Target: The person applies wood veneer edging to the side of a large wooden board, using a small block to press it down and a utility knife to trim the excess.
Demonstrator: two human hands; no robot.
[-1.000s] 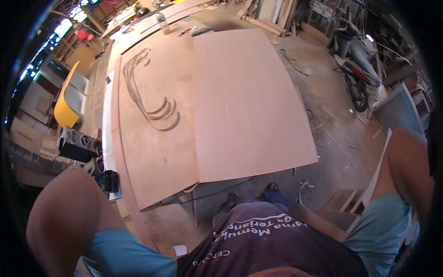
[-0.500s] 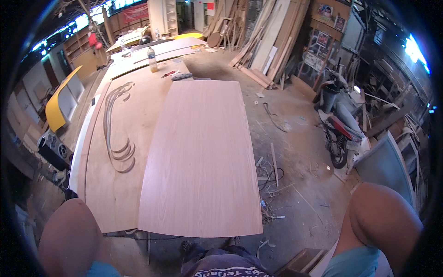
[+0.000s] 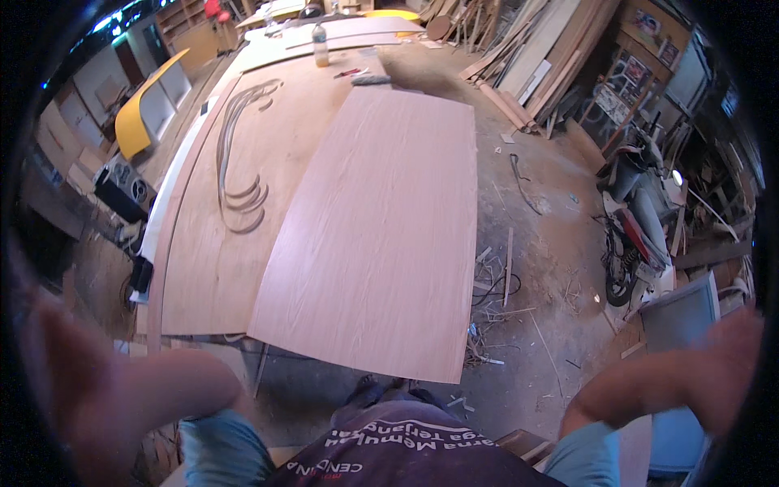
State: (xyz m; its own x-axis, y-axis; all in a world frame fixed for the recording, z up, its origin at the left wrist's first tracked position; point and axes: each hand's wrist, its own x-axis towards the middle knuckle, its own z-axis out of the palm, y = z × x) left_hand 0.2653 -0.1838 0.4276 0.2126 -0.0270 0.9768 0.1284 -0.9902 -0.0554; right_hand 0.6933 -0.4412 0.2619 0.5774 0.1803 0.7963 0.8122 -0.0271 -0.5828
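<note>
Both arms are bent at the sides. My left hand (image 3: pixel 69 341), blurred, is at the far left edge; my right hand (image 3: pixel 730 341) is blurred at the far right, over a grey-blue framed panel (image 3: pixel 680 296); I cannot make out their fingers or any contact. Before me a pinkish wood-grain panel (image 3: pixel 373 227) lies partly over a larger plywood sheet (image 3: pixel 203 276). Curled thin strips (image 3: pixel 243 195) lie on the plywood, with a plastic bottle (image 3: pixel 320 45), red-handled tool (image 3: pixel 349 73) and dark bundle (image 3: pixel 372 80) at its far end.
A yellow curved piece (image 3: pixel 130 126) and black speaker box (image 3: pixel 118 191) stand at left. Boards (image 3: pixel 544 57) lean at back right, near a scooter (image 3: pixel 629 235). Offcuts and cable (image 3: pixel 495 288) litter the floor right of the panel. More sheets (image 3: pixel 349 28) lie beyond the plywood.
My view has tilted up from a second ago and shifted about. My arms have moved, bringing both hands into the side edges, where earlier mostly elbows and upper arms showed.
</note>
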